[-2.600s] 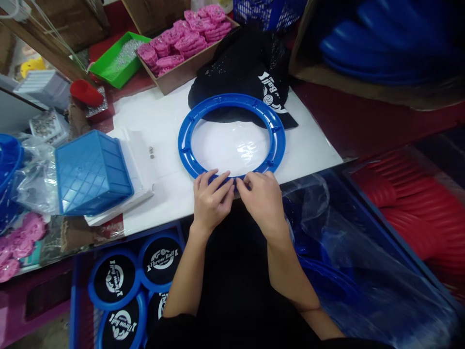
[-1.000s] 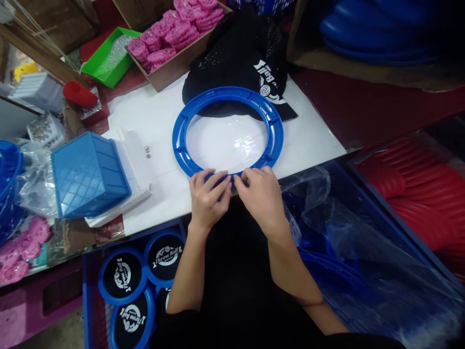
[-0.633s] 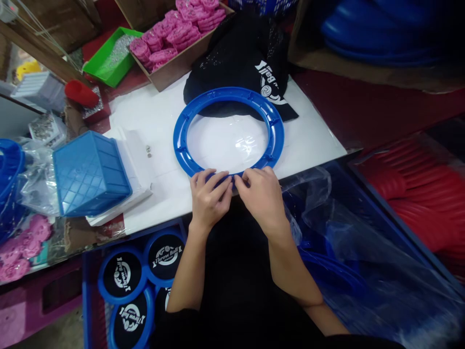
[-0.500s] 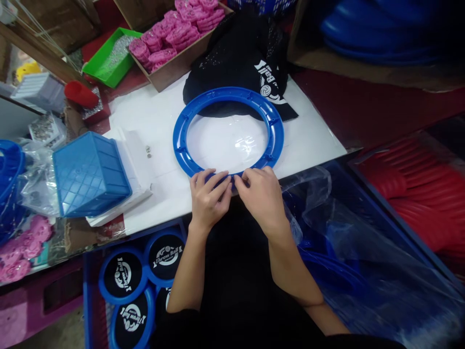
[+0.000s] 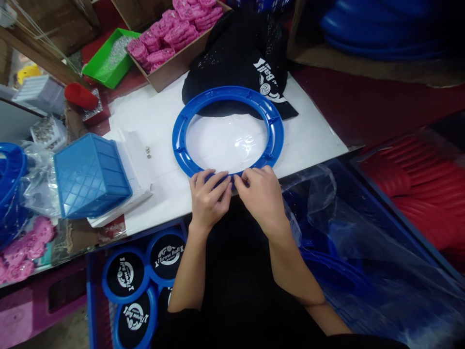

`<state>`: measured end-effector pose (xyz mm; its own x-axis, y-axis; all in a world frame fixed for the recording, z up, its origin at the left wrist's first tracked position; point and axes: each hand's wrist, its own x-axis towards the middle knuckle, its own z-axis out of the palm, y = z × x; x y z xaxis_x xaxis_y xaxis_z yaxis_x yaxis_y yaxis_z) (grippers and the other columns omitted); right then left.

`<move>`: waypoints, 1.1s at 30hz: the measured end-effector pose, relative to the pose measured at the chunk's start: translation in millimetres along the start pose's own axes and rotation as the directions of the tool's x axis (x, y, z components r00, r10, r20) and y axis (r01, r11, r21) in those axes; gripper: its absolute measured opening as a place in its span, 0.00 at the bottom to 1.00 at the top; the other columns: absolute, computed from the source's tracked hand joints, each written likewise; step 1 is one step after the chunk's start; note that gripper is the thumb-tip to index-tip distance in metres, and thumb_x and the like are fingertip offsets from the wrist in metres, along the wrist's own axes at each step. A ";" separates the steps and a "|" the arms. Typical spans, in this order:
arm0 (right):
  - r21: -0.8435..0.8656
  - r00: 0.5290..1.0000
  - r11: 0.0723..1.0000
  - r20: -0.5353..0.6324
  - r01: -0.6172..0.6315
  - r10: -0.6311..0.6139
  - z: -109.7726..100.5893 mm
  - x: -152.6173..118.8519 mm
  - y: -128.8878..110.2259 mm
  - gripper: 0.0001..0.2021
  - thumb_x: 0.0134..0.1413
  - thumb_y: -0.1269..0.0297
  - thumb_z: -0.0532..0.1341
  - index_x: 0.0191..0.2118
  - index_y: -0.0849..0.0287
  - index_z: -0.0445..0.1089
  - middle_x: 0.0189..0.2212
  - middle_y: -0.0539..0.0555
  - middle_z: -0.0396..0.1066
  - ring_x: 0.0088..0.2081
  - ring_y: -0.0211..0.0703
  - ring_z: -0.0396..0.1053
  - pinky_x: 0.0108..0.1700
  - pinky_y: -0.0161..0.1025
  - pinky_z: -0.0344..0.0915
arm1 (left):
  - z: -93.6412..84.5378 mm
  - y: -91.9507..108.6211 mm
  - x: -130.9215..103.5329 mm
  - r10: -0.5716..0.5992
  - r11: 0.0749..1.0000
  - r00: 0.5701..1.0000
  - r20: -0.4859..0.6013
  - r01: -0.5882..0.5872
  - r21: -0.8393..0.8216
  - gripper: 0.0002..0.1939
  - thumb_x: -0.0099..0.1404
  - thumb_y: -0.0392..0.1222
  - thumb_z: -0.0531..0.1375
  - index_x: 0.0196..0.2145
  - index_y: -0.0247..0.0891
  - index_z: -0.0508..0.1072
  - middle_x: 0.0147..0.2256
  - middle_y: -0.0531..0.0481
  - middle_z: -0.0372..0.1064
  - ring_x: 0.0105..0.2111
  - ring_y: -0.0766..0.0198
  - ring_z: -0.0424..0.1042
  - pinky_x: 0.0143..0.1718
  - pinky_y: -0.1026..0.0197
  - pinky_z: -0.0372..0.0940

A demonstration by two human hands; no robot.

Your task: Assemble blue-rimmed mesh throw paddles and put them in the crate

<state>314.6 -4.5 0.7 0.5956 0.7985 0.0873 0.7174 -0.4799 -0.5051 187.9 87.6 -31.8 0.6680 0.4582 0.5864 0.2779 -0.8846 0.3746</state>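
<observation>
A blue plastic ring (image 5: 180,127) lies on the white table sheet, its ribbed side up. At its near edge, my left hand (image 5: 209,196) has its fingers bent over the rim and closed on it. Just to the right, my right hand (image 5: 262,196) grips the same edge, thumb and forefinger pressed together; whether something small is between them is hidden. Behind the ring, partly under its far side, lies a heap of black printed fabric (image 5: 232,63) with white lettering. Two tiny metal pieces (image 5: 148,152) rest on the sheet to the left.
An upturned blue bin (image 5: 92,177) stands on the left. A box of pink parts (image 5: 170,36) and a green tray (image 5: 109,60) are at the back. Finished black discs with blue rims (image 5: 125,274) fill a crate below left. Red rings (image 5: 417,189) lie at the right.
The view has shifted very slightly. Both hands and the blue ring keep the same places.
</observation>
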 end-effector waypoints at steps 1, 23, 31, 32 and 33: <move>0.003 1.000 1.000 -0.001 -0.001 0.001 -0.1 0.0 -0.1 0.15 0.69 0.63 0.60 0.27 0.56 0.69 0.30 0.56 0.76 0.37 0.52 0.65 0.41 0.47 0.57 | -0.2 -0.2 -0.2 -0.002 1.000 1.000 0.002 0.002 -0.007 0.08 0.69 0.36 0.64 0.44 0.44 0.82 0.47 0.49 0.82 0.51 0.49 0.74 0.53 0.41 0.65; -0.004 1.000 1.000 0.005 -0.005 0.005 0.4 -0.6 -0.3 0.15 0.68 0.64 0.61 0.28 0.56 0.70 0.30 0.56 0.76 0.38 0.53 0.65 0.40 0.46 0.56 | -2.0 -0.7 0.5 -0.013 1.000 0.999 0.050 0.013 0.005 0.08 0.69 0.36 0.64 0.43 0.44 0.83 0.47 0.49 0.82 0.51 0.49 0.73 0.54 0.41 0.63; 0.010 1.000 1.000 -0.002 -0.005 0.005 0.5 -0.8 0.5 0.15 0.69 0.64 0.60 0.27 0.56 0.70 0.30 0.56 0.77 0.37 0.52 0.66 0.41 0.46 0.56 | -1.4 -0.9 -1.1 -0.014 1.000 0.999 0.034 0.014 0.005 0.10 0.70 0.37 0.64 0.45 0.45 0.82 0.47 0.49 0.82 0.52 0.48 0.74 0.53 0.39 0.66; 0.009 1.000 1.000 0.002 -0.006 0.006 0.2 -0.8 0.4 0.15 0.69 0.64 0.60 0.27 0.56 0.70 0.30 0.56 0.77 0.38 0.52 0.66 0.41 0.46 0.56 | -1.3 -0.8 -1.0 -0.011 1.000 0.999 0.034 0.011 0.009 0.10 0.70 0.36 0.64 0.46 0.45 0.82 0.47 0.49 0.82 0.52 0.48 0.74 0.53 0.40 0.66; 0.008 1.000 1.000 0.004 -0.007 0.007 0.0 -0.8 0.3 0.15 0.69 0.64 0.60 0.27 0.56 0.70 0.30 0.56 0.77 0.38 0.52 0.66 0.41 0.46 0.56 | -1.4 -0.7 -0.7 -0.006 1.000 0.999 0.032 0.006 0.010 0.10 0.69 0.36 0.64 0.46 0.45 0.82 0.47 0.49 0.82 0.52 0.48 0.74 0.53 0.40 0.66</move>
<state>314.3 -5.3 0.5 0.5989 0.7968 0.0804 0.7104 -0.4823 -0.5126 186.2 88.0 -31.6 0.6880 0.4604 0.5610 0.2884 -0.8828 0.3707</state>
